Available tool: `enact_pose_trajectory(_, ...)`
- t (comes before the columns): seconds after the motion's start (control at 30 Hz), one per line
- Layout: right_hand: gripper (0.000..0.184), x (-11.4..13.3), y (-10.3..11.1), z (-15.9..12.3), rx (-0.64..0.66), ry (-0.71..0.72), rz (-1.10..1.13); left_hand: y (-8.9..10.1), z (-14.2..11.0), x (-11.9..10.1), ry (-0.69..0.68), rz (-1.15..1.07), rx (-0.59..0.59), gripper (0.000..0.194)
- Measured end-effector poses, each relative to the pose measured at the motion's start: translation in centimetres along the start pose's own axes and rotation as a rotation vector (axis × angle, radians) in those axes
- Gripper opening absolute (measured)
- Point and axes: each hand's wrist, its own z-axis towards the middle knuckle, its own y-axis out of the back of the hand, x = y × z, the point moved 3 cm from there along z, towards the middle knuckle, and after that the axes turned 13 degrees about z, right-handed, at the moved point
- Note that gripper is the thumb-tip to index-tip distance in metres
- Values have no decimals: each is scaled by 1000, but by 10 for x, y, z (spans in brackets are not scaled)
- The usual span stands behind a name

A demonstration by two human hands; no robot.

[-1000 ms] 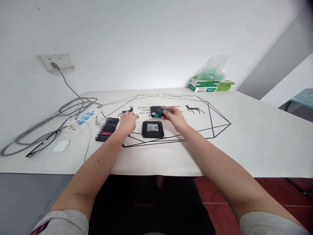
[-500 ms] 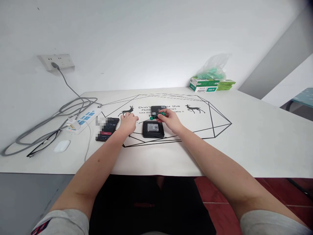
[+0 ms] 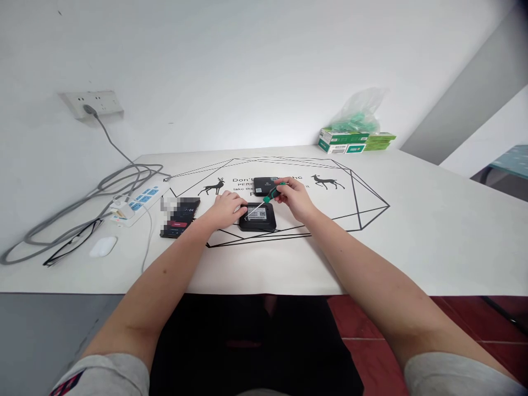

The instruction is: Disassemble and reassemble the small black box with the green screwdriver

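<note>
A black square device [image 3: 258, 223] with a white label lies flat on the table. My left hand [image 3: 226, 210] is at its back left corner, with the thumb on the edge and the fingers just behind, gripping it. In my right hand [image 3: 297, 199] is a screwdriver with a green and black handle [image 3: 272, 194]. Its thin metal shaft slants down to the left over the label, and the tip is near the device's left side. Behind lies a flat black piece [image 3: 260, 185] with a small label, partly hidden by the screwdriver and my right hand.
Left of my left hand lies a phone [image 3: 180, 217]. Farther left are a power strip [image 3: 140, 203] with a coiled grey cable [image 3: 99, 190], glasses [image 3: 73, 242] and a white case [image 3: 103, 247]. Green and white boxes [image 3: 344, 140] under a plastic bag [image 3: 358, 113] stand by the wall.
My left hand has moved right, from the table beside the phone onto the device's corner. My right hand has turned the screwdriver so its shaft points down over the device.
</note>
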Motion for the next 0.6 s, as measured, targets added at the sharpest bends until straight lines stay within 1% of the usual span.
enact_pose_trajectory(0.13, 31, -2, -1, 0, 25, -1, 1, -1, 0, -1, -3, 23, 30, 44)
enact_pose_trajectory(0.33, 28, -2, 2, 2, 43, -5, -2, 4, -3, -6, 6, 46, 77, 46)
enact_pose_trajectory(0.6, 32, -1, -2, -1, 62, -11, 9, 6, -4, -11, 2, 82, 116, 48)
